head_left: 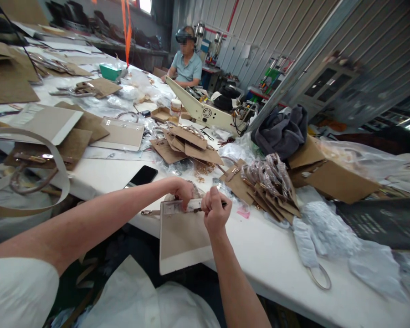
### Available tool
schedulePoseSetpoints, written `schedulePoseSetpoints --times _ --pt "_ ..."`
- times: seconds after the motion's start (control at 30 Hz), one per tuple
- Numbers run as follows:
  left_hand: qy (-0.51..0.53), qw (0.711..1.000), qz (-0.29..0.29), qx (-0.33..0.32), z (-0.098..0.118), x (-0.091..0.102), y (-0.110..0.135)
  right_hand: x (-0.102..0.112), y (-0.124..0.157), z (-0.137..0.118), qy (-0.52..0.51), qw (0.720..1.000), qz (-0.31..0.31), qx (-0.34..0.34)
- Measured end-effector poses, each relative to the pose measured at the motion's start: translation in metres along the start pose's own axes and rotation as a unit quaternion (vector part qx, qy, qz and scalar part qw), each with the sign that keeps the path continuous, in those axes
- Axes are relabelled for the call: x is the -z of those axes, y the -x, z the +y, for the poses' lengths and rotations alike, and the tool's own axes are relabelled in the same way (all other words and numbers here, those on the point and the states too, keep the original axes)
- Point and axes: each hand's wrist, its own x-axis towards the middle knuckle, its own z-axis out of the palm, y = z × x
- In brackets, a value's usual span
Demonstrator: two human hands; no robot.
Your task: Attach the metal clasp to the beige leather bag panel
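Observation:
A flat beige bag panel (pixel 182 237) with a white edge lies over the near edge of the white table (pixel 280 264). My left hand (pixel 181 190) is closed, pinching the metal fitting at the panel's top edge. My right hand (pixel 216 210) is a fist around a thin dark tool whose tip points at that fitting. Both forearms reach in from the lower left.
A black phone (pixel 141 176) lies left of my hands. Stacks of brown card pieces (pixel 187 143) and wrapped metal hardware (pixel 269 175) sit behind. Grey cloth (pixel 282 130), a white machine (pixel 205 111) and plastic bags crowd the table. A person (pixel 187 64) sits at the far end.

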Motion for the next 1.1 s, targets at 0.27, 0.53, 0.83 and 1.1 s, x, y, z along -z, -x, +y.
schedulePoseSetpoints --times 0.27,0.53,0.83,1.1 --pt "-0.001 0.998 0.052 -0.030 -0.003 -0.005 0.006 0.000 -0.002 0.009 0.061 0.997 -0.045 0.012" --pt "0.054 0.993 0.051 -0.093 -0.014 -0.009 0.014 -0.008 -0.005 0.010 0.077 0.997 -0.014 -0.019" --pt "0.064 0.994 0.049 -0.080 -0.014 -0.008 0.013 -0.009 -0.007 0.008 0.089 0.995 -0.018 -0.028" --pt "0.056 0.995 0.045 -0.067 -0.015 -0.008 0.008 -0.014 0.000 0.012 0.087 0.996 0.007 -0.009"
